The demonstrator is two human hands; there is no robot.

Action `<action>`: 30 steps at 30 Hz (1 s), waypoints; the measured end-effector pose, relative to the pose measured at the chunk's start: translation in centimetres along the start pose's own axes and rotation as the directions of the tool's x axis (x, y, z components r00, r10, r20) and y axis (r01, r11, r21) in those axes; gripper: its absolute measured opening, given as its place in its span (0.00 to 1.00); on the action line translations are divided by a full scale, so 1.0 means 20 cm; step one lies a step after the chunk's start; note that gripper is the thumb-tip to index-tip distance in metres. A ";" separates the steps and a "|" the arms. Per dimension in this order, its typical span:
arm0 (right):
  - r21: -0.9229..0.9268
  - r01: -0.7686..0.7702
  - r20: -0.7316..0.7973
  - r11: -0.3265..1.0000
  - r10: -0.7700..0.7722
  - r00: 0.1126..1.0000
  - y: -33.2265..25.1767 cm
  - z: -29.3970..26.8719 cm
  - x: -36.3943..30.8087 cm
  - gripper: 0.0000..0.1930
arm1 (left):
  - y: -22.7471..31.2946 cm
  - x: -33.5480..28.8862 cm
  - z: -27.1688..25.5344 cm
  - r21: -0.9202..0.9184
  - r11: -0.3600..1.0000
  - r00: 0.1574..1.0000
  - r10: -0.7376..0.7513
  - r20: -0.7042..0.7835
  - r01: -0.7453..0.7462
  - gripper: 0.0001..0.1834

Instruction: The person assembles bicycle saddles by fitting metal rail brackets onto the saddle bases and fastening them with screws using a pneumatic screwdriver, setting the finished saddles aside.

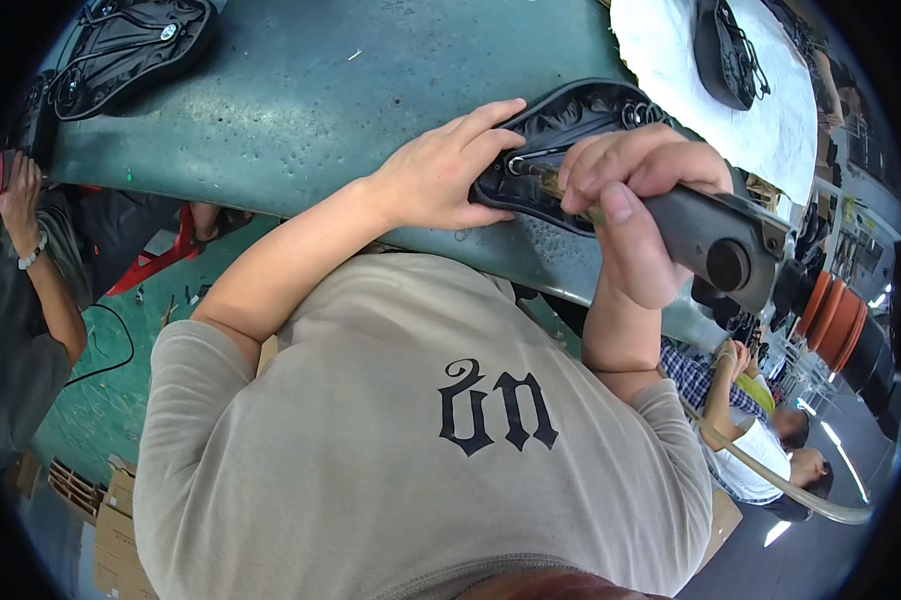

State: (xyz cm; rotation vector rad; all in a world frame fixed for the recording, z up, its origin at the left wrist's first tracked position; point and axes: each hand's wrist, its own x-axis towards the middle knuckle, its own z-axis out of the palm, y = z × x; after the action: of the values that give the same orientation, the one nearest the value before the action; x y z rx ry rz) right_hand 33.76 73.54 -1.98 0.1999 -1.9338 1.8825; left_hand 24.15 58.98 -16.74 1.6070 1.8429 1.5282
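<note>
A black padded seat-like piece (582,103) lies on the green bench with its gathered underside up and metal fittings showing. My left hand (435,172) spans its left end, thumb on the near edge and fingers on the far side, holding it against the bench. In my right hand (642,185) is a dark grey power screwdriver (692,238), with my fingers wrapped around its front part. Its bit (520,166) points left and meets the metal fitting near my left fingertips. My right fingers hide part of the piece.
Another black padded piece (135,55) lies far left on the green bench (300,100). A third one (727,55) rests on a white sheet (660,50) at far right. A pale hose (770,470) curves at my right. A co-worker's arm (45,270) is at left; other people sit at right.
</note>
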 end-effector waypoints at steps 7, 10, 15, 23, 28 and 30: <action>0.046 -0.071 -0.004 0.996 0.071 0.997 -0.02 -0.01 0.01 0.13 | -0.02 -0.01 0.01 -0.004 1.000 1.000 0.005 -0.008 -0.005 0.41; 0.029 0.060 0.104 0.998 -0.063 0.993 0.03 -0.04 0.03 0.12 | -0.02 0.00 0.01 0.014 1.000 1.000 0.022 -0.022 -0.022 0.41; 0.092 -0.054 -0.013 0.994 0.055 0.998 -0.01 -0.03 0.03 0.11 | -0.03 0.00 0.00 0.009 0.999 0.999 0.042 -0.018 -0.042 0.42; 0.005 0.067 -0.004 0.998 -0.067 0.998 -0.03 -0.09 -0.01 0.24 | 0.02 0.03 -0.04 -0.032 0.999 0.999 -0.018 0.051 0.019 0.43; 0.062 0.268 0.034 0.961 -0.271 0.962 -0.37 -0.34 -0.16 0.26 | -0.01 -0.03 -0.30 0.063 0.995 0.996 -0.082 0.045 0.079 0.44; -0.045 0.198 0.038 0.979 -0.197 0.980 -0.49 -0.40 -0.26 0.25 | -0.01 -0.08 -0.42 0.143 0.980 0.987 -0.147 0.057 0.138 0.43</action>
State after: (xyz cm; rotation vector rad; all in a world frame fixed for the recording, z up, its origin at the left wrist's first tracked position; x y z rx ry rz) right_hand 43.83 79.69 4.85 0.3955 -1.9023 1.7123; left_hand 18.35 53.18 -14.01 1.5261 2.0189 1.2956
